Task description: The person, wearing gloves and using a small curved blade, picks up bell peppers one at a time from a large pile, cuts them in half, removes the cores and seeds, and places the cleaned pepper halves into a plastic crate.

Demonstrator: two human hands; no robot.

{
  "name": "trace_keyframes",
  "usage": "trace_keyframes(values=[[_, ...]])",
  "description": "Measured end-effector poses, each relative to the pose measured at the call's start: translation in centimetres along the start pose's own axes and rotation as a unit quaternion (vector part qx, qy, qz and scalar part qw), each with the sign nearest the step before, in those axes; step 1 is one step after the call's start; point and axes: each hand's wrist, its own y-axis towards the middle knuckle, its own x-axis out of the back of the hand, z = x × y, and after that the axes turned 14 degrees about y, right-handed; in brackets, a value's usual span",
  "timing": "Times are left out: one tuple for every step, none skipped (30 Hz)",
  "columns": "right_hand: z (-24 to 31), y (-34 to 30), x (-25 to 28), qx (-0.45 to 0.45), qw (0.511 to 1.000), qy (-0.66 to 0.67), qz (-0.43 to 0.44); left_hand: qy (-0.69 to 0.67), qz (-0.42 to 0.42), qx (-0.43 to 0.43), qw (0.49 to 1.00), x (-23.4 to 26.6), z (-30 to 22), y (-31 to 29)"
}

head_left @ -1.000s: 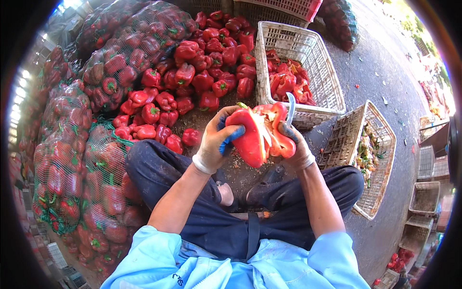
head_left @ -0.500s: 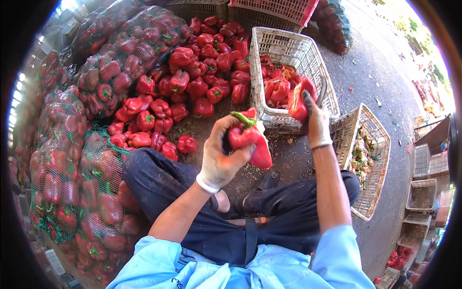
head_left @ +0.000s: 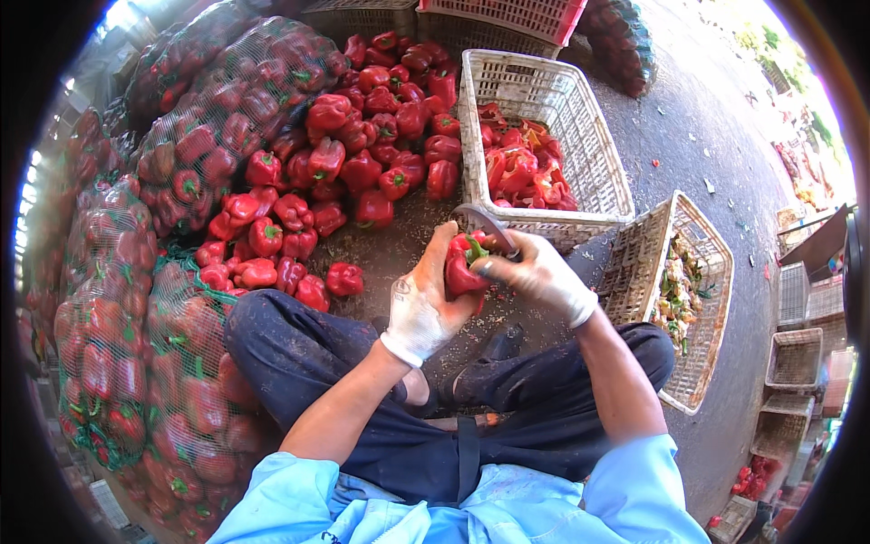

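My gloved left hand (head_left: 419, 306) is closed around a red bell pepper (head_left: 459, 274), held up in front of my legs with its green stem end toward my other hand. A knife with a curved blade (head_left: 483, 220) is in my gloved right hand (head_left: 541, 276), right against the pepper. Its handle is mostly hidden in my fingers, and the blade arches over the pepper's top. Just beyond my hands, a pale plastic crate (head_left: 603, 145) holds cut red pepper pieces (head_left: 526, 172).
Whole red peppers (head_left: 362, 168) lie heaped ahead to the left. Full mesh sacks (head_left: 195, 390) stand along my left side. Near my right knee, a tilted crate (head_left: 634, 263) contains pale and green pepper scraps (head_left: 681, 286). Other crates (head_left: 795, 360) line the far right.
My right hand has come back from over the crate without the large red piece it held there. It now meets my left hand, knife at the pepper.
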Motion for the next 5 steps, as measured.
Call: trace_keyframes(values=[[-0.7,-0.1,-0.1,-0.044,0.999,0.022,0.007,0.008,0.022,0.001,1.0,-0.1,-0.2,-0.1],[-1.2,-0.2,0.0,-0.087,0.995,0.043,0.014,0.017,0.043,0.002,0.999,-0.3,-0.4,-0.2],[-1.1,0.0,0.7,-0.116,0.992,0.042,0.017,0.02,0.038,-0.009,0.999,-0.6,-0.5,-0.2],[-1.5,0.3,1.1,-0.131,0.987,0.08,0.037,0.028,0.032,-0.017,0.999,-0.8,-0.4,-0.5],[-2.3,0.6,1.4,-0.147,0.98,0.118,0.058,0.036,0.025,-0.025,0.999,-1.2,-0.2,-0.7]])
